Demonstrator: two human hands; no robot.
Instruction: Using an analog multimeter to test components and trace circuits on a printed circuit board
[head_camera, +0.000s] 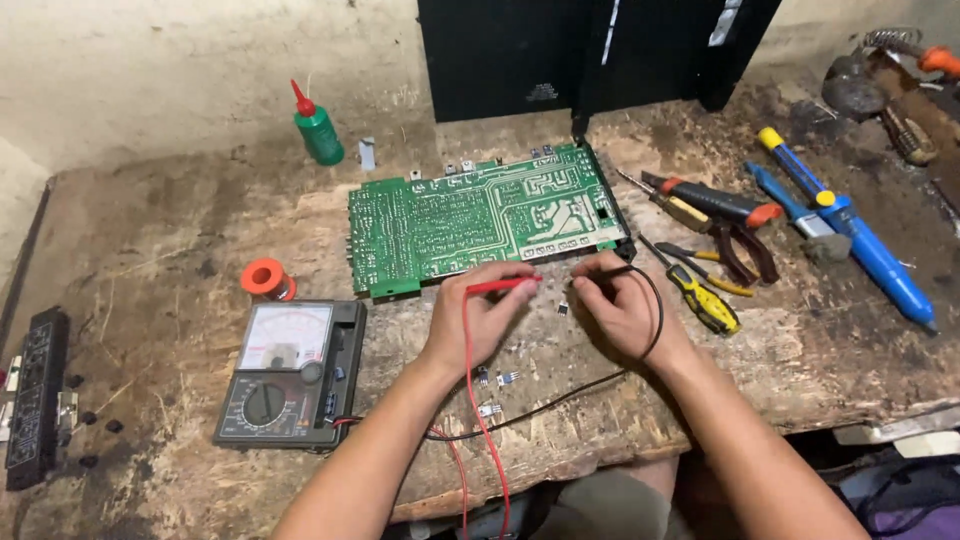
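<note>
Small dark component (563, 309) is lying on the worn wooden bench (180, 230) just below the near edge of the green circuit board (480, 220), and both probes are converging on it. Left hand (480, 318) is pinching the red probe (503, 286) between thumb and curled fingers, tip pointing right toward the part; right hand (622, 305) is closed around the black probe (597, 272), tip pointing left, so the two tips are meeting from opposite sides, presumably to touch separate legs. Exact contact is too small to tell. Red lead (478, 420) and black lead (560, 400) are trailing back across the bench edge to the analogue multimeter (288, 375), which is sitting face-up left of the left forearm, dial in easy view. The board is lying solder side up, propped against a black cabinet (590, 50) behind it. A few more small loose parts (498, 385) are scattered between the wrists, near enough to get swept by a sleeve or lead. Black lead is looping around the right wrist, could snag. Further out: orange solder spool (265, 277) above the meter, green squeeze bottle (318, 130) at the back, black-and-yellow screwdriver (700, 295), red-handled pliers (735, 240) and blue desoldering pump (850, 230) to the right, black switch strip (35, 395) at far left. Nothing is blocking the probes.
</note>
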